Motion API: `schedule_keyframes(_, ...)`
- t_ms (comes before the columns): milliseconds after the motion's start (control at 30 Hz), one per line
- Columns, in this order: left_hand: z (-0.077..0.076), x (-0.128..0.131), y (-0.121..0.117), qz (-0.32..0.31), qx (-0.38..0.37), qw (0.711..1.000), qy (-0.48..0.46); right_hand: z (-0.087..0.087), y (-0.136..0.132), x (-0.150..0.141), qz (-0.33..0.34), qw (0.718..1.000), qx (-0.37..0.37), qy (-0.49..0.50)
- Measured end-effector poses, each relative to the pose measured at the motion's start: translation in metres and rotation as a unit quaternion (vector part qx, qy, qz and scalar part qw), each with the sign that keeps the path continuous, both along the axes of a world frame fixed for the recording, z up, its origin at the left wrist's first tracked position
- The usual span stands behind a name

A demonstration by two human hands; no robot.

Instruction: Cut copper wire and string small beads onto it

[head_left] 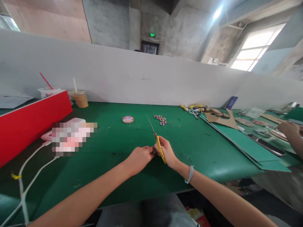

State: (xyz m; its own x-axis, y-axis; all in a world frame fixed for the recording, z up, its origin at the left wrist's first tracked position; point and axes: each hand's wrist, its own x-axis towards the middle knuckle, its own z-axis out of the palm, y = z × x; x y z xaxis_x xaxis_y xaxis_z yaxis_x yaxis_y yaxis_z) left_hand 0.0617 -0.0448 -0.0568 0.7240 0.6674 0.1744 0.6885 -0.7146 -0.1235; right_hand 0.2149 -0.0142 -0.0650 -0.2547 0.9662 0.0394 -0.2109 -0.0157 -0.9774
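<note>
My right hand (pixel 167 152) is closed around the yellow handles of a pair of scissors (pixel 159 145), whose narrow blades point up and away over the green table (pixel 113 176). Close against it, my left hand (pixel 141 157) has its fingers pinched together near the handles. Whatever sits between those fingertips is too small and covered to make out. Beyond the blades lies a small cluster of beaded or patterned rings (pixel 161 119). A round pink-rimmed disc (pixel 127 119) rests to its left.
At left stand a red panel (pixel 35 123), a brown drink cup (pixel 80 99) and white cables (pixel 26 192). To the right are green boards (pixel 246 142), a phone (pixel 267 145), cut cardboard (pixel 222 118) and yellow markers (pixel 195 107). Another person's hand (pixel 290 130) shows at far right.
</note>
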Motion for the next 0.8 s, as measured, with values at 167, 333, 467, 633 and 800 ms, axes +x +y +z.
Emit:
schedule_keyframes(167,-0.001,0.000,-0.001,-0.001,0.034,0.999,-0.017,0.010,0.017,0.028,-0.040,0.997,-0.035,0.049)
schedule_keyframes(333,-0.009,-0.003,0.002,-0.005,0.032,0.998,-0.050,0.022,0.020,0.033,-0.038,0.994,-0.031,0.094)
schedule_keyframes(467,-0.011,-0.003,0.003,-0.011,0.032,0.998,-0.045,0.031,0.019,0.034,-0.045,0.994,-0.020,0.102)
schedule_keyframes(633,-0.010,0.001,0.001,-0.010,0.071,0.997,-0.014,0.035,0.009,0.039,-0.058,0.993,-0.023,0.102)
schedule_keyframes(800,-0.012,0.005,-0.001,-0.031,0.107,0.993,-0.026,0.019,-0.006,0.034,-0.037,0.995,-0.028,0.088)
